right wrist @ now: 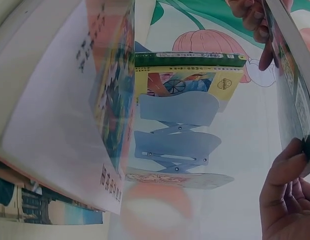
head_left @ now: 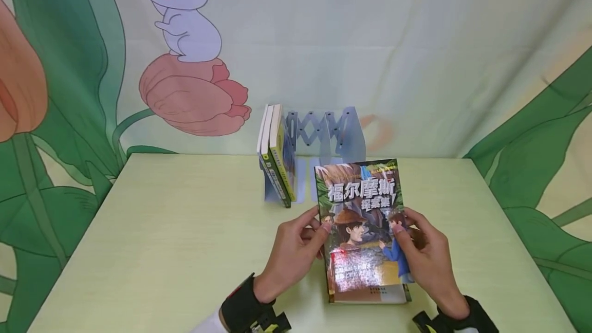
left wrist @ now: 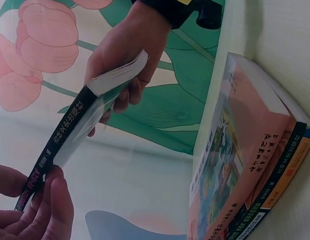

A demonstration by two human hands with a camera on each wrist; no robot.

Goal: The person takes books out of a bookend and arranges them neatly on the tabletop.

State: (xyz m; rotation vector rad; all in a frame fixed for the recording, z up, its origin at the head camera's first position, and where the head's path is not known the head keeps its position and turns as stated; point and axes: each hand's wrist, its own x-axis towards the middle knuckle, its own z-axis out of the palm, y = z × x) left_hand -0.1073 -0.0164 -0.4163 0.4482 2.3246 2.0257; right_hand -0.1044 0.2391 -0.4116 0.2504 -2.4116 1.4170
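Both hands hold one paperback book (head_left: 353,266) with an illustrated cover and large white title letters. My left hand (head_left: 296,243) grips its left edge, thumb on the front cover. On the opposite edge, my right hand (head_left: 430,256) pinches it between thumb and fingers. The left wrist view shows the book's dark spine (left wrist: 67,127) within the left hand's fingers. Raised over the table, the book covers most of a small stack in the head view. A pink-covered book (left wrist: 259,120) tops that stack, with several spines visible beneath it.
Behind the held book stands a blue-grey expandable bookend (head_left: 353,135) with zigzag links. A few upright books (head_left: 276,158) lean in its left side, yellow and green spines outward. The pale table (head_left: 185,230) ends at a printed cloth backdrop (head_left: 324,40).
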